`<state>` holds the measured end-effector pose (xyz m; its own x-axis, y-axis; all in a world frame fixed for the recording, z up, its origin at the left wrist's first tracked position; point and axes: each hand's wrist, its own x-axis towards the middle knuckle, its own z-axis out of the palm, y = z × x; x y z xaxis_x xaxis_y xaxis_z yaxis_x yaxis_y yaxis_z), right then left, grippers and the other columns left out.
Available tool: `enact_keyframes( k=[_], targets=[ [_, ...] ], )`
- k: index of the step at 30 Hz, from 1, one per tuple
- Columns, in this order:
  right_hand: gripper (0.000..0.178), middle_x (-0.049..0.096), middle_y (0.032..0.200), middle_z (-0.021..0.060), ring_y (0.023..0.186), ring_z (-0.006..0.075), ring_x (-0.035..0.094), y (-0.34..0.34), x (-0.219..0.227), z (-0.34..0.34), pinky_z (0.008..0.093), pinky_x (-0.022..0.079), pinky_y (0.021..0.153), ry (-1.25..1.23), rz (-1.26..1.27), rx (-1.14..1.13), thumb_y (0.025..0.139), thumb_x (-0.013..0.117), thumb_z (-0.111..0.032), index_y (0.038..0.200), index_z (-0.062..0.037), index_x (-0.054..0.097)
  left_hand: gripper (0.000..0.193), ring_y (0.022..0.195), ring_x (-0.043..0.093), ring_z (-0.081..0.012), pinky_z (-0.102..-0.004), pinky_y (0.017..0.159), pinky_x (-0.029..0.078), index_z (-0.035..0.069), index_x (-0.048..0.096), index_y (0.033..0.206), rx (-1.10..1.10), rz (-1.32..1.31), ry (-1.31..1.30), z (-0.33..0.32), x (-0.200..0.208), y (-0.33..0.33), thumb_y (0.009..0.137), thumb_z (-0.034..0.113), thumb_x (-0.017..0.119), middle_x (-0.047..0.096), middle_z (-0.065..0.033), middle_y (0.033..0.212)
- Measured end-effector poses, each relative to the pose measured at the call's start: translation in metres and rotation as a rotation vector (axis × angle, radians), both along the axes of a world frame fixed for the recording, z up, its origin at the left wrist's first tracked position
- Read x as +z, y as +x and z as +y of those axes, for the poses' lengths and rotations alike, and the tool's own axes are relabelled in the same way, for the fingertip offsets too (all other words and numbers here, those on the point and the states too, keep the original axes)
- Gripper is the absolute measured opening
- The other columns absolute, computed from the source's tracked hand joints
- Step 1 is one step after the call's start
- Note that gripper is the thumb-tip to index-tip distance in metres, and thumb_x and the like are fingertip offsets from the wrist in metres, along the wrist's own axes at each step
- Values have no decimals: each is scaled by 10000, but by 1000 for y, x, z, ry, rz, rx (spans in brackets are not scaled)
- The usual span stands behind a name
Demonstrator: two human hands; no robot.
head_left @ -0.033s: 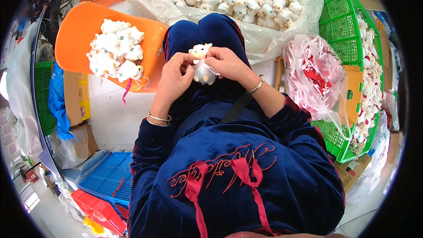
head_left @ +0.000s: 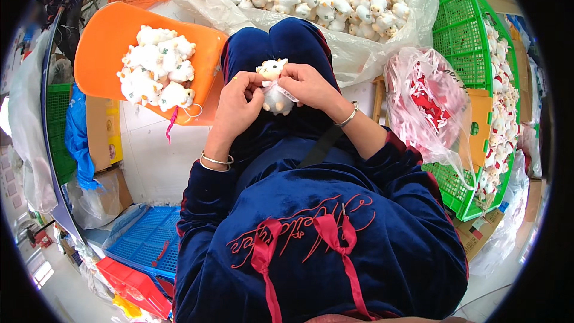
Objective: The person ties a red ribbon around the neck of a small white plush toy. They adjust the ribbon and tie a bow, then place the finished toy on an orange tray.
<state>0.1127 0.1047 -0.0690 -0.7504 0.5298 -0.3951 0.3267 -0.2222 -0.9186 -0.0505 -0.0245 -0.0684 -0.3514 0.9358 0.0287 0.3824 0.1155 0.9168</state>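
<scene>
A small white plush animal toy [head_left: 277, 99] with a cream face and orange-brown ears rests upright on my lap, its front toward me. Around its neck runs a pale pink ribbon [head_left: 272, 84], and one printed end hangs down across its belly. My left hand [head_left: 241, 100] pinches the ribbon at the toy's left side. At the opposite side of the neck, my right hand [head_left: 311, 87] has thumb and forefinger pressed together on the ribbon. The fingertips partly hide the neck, so I cannot tell whether the ribbon is knotted.
An orange chair [head_left: 98, 54] at left bears a pile of similar plush toys [head_left: 158, 66]. Beyond my knees lies a big clear bag [head_left: 197, 0] full of them. At right are a plastic bag of pink and red ribbons [head_left: 427, 98] and green crates [head_left: 457, 30] with more toys.
</scene>
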Motion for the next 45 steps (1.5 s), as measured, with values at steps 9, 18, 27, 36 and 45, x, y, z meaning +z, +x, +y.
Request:
enact_keyframes(
  k=[9,18,27,36,45],
  targets=[
    [286,622,665,100,593,193,578,1,-11,-1,365,485,580,322,-40,59,870,695,-243,774,14,612,91,726,605,-110,-284,669,509,5,657,962,1,122,14,3,-8,9,956,84,700,655,-46,842],
    [199,587,743,-7,590,70,526,8,-2,2,254,451,536,1,49,85,1007,576,-170,859,-38,601,195,719,640,-185,-322,677,526,-10,644,935,-10,31,-124,2,5,3,914,154,747,650,-104,842],
    [218,604,798,-9,629,73,539,12,-7,5,253,470,562,93,69,154,1043,514,-175,956,-14,633,283,722,671,-230,-349,680,538,-27,661,895,103,262,-121,13,1,22,882,223,794,683,-139,818],
    [237,617,754,55,614,126,587,13,-21,0,305,498,562,183,137,111,1012,511,-171,920,25,610,265,744,696,-270,-375,700,550,-31,663,913,89,282,-100,9,-3,24,874,198,788,701,-167,845],
    [295,592,721,12,566,96,565,26,-2,8,257,478,534,-101,110,-24,1053,500,-228,860,-38,617,305,727,673,-168,-318,709,549,-26,689,955,-27,13,-335,-13,13,15,861,241,803,717,-107,838]
  ],
)
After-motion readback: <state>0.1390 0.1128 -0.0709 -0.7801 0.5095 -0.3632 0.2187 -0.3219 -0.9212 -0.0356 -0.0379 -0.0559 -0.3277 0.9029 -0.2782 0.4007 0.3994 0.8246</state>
